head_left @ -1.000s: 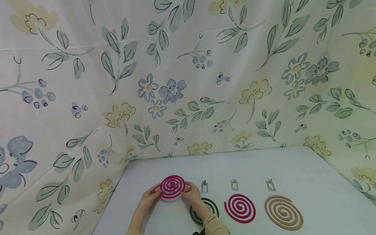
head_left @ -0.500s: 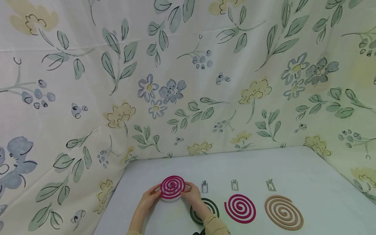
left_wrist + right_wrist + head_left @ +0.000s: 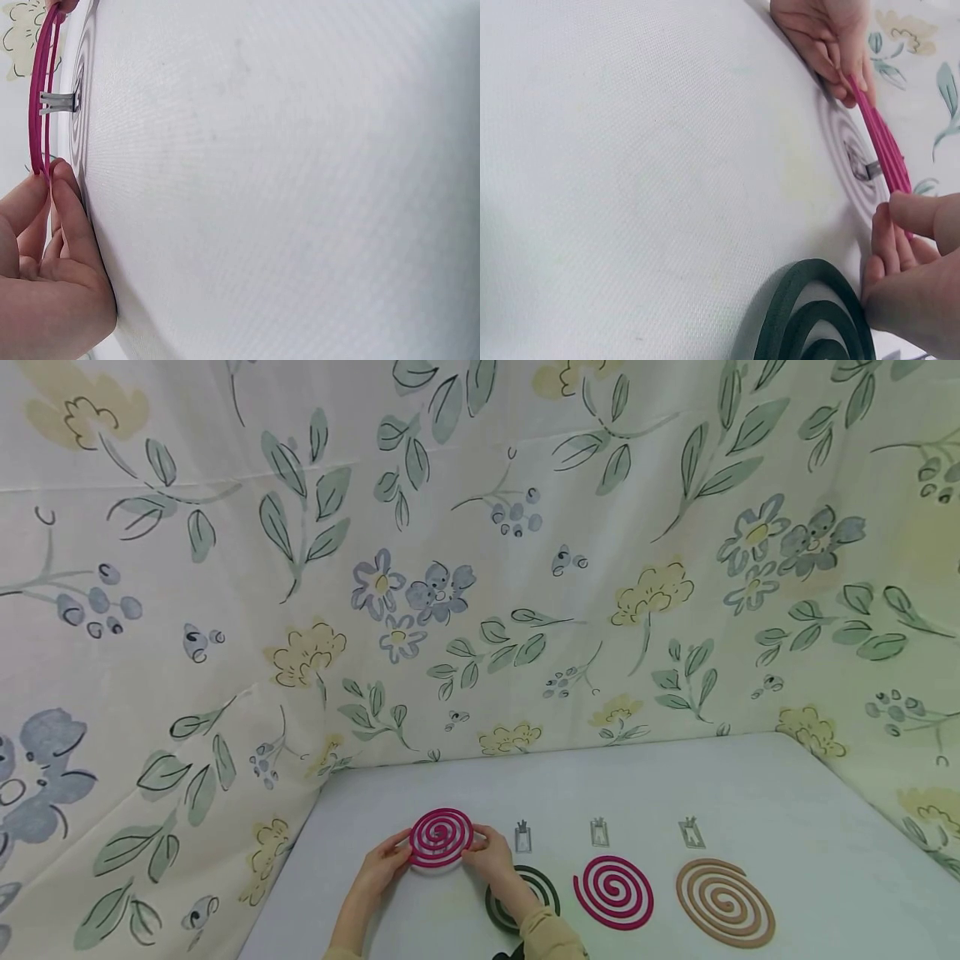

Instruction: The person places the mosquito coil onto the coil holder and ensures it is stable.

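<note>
A magenta mosquito coil (image 3: pixel 441 833) is held level above the white table at the left, between both hands. My left hand (image 3: pixel 380 866) pinches its left edge between thumb and fingers. On the opposite edge my right hand (image 3: pixel 491 856) has the same kind of pinch. Beneath the coil's middle stands a small metal coil stand (image 3: pixel 60 102), its upright prongs reaching up to the coil in the left wrist view. Both wrist views show the coil almost edge-on, with its spiral shadow on the table below. Under my right forearm lies a dark green coil (image 3: pixel 810 268), partly covered.
Right of the hands, a second magenta coil (image 3: pixel 615 888) and a brown coil (image 3: pixel 724 904) lie flat. Behind the coils, three metal stands (image 3: pixel 522 825) are spaced out in a row. Floral cloth (image 3: pixel 480 568) hangs behind the white table (image 3: pixel 750 777) and along its sides.
</note>
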`<state>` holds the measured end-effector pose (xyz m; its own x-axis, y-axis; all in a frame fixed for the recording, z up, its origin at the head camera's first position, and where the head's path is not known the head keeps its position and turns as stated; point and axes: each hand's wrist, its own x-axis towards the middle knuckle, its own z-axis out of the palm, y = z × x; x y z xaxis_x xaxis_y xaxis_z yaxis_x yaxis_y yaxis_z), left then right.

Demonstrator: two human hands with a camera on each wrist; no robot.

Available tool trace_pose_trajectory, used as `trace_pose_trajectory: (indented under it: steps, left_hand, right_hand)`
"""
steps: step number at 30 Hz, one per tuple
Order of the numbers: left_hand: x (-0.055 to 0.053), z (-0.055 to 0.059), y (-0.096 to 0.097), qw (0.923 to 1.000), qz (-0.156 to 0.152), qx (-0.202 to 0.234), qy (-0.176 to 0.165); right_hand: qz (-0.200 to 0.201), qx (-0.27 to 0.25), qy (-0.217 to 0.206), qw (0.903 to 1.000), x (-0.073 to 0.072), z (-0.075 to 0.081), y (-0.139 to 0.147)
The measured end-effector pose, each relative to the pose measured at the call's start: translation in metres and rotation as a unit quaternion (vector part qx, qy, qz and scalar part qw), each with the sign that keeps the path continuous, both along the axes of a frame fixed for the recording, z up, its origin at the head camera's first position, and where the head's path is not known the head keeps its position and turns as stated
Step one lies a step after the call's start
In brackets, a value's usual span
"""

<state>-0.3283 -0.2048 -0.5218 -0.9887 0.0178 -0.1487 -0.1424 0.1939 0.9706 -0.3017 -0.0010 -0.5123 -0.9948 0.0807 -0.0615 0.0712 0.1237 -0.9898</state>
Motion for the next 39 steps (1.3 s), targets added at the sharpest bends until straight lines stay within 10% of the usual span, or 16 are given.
trace_pose_trajectory:
  steps: [39]
  left_hand:
    - [-0.0035, 0.0005, 0.0007, 0.9995, 0.018, -0.008, -0.023]
  right_hand:
    - [-0.001, 0.013, -0.015, 0.9998, -0.0007, 0.0020, -0.0011]
